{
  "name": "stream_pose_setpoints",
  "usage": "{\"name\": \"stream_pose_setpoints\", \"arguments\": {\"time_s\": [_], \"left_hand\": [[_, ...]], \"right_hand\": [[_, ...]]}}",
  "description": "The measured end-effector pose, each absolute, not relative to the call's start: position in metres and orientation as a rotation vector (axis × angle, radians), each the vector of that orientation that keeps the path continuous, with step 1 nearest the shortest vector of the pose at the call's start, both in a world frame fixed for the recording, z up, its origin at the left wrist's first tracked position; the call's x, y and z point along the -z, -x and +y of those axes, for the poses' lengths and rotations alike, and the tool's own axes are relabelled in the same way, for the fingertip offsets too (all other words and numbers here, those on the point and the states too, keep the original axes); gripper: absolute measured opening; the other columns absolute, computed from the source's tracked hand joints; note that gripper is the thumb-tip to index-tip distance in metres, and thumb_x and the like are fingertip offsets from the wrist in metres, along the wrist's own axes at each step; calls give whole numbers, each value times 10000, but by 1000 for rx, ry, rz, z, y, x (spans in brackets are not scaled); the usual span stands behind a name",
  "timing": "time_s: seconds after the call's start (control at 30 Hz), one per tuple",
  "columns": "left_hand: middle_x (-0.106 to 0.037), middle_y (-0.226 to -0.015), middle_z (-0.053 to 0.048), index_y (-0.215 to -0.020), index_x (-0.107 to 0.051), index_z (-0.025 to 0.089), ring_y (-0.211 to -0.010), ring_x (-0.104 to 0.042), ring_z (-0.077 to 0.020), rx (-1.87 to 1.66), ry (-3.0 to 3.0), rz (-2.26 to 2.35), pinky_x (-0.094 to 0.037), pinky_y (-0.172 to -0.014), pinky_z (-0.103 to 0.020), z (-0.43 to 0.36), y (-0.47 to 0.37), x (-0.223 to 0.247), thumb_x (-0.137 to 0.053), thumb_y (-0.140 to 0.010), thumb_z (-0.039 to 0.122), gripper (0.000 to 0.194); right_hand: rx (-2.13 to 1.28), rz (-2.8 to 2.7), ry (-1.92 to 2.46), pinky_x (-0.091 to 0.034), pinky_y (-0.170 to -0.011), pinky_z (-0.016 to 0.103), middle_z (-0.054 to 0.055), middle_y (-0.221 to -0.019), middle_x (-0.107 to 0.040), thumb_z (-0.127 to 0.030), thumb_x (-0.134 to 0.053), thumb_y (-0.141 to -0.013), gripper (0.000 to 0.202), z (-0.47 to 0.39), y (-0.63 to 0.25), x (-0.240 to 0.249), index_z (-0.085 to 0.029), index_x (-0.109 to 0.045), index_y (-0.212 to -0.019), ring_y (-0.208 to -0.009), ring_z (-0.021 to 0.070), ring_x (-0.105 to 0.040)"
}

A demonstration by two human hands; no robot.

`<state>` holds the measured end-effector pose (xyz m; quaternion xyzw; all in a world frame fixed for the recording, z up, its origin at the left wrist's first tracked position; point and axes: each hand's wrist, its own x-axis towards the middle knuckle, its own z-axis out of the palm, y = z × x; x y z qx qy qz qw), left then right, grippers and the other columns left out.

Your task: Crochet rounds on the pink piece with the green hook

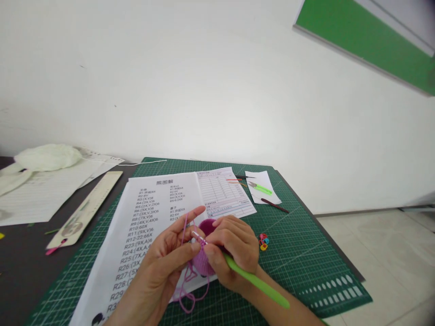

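If the hook [254,280] slips, stitches may unravel. Both hands [163,258] pinch the crochet piece [204,261], yarn [190,294] looping below it.

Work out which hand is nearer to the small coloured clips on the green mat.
The person's right. The right hand is just left of the clips, holding the green-handled hook; the left hand is farther left, over the large printed sheet.
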<state>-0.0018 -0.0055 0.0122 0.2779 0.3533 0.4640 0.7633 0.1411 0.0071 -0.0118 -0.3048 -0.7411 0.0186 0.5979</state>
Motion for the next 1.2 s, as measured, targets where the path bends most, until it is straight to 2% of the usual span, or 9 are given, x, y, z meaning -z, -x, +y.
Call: {"name": "stream_pose_setpoints", "arguments": {"time_s": [0.27,0.5,0.63,0.8,0.9,1.1,1.2], "left_hand": [[-658,-739,18,-1234,-668,249,-670,-569,-118,-980,-647,710,-499,-668,-196,-6,4,-12,-764,-753,160,499],[-652,-730,21,-1212,-686,228,-635,-553,-112,-947,-655,731,-461,-575,-173,-5,3,-13,-769,-747,161,477],[-646,-731,15,-1197,-698,212,-654,-547,-125,-944,-670,745,-471,-613,-195,-4,3,-15,-783,-732,175,474],[-658,-724,18,-1192,-699,228,-698,-583,-136,-964,-702,751,-481,-697,-215,-5,1,-14,-788,-731,178,473],[-682,-743,14,-1184,-700,249,-731,-605,-143,-986,-719,741,-487,-717,-220,-6,0,-11,-811,-707,175,495],[-702,-730,19,-1155,-712,255,-659,-604,-102,-1013,-732,704,-483,-646,-170,-5,-1,-9,-829,-690,182,485],[-701,-722,19,-1152,-712,253,-660,-605,-109,-1030,-758,689,-489,-645,-179,-5,-2,-9,-817,-699,177,471]], "right_hand": [[-277,-1773,727,-553,-736,311,24,-584,-660,-159,-408,-910,340,-2,-156,-1,-165,-606,-634,-541,117,-603],[-421,-1778,762,-567,-752,314,-10,-508,-583,-167,-443,-908,356,-3,-168,-6,-166,-651,-620,-477,98,-545],[-578,-1730,716,-567,-812,328,-26,-497,-570,-199,-437,-931,389,-2,-172,-7,-173,-670,-620,-475,89,-544],[-677,-1640,688,-575,-804,334,-21,-488,-600,-275,-394,-972,474,-2,-166,-5,-183,-650,-584,-475,94,-564],[-595,-1636,750,-579,-791,330,-21,-491,-587,-282,-394,-969,452,-4,-160,-3,-183,-622,-591,-479,98,-554],[-58,-1782,820,-573,-770,320,-14,-520,-564,-119,-438,-880,281,-7,-155,-2,-185,-569,-640,-490,106,-508],[65,-1811,828,-564,-782,333,-3,-562,-603,-136,-452,-875,216,-6,-155,2,-192,-577,-708,-523,120,-545]]}}
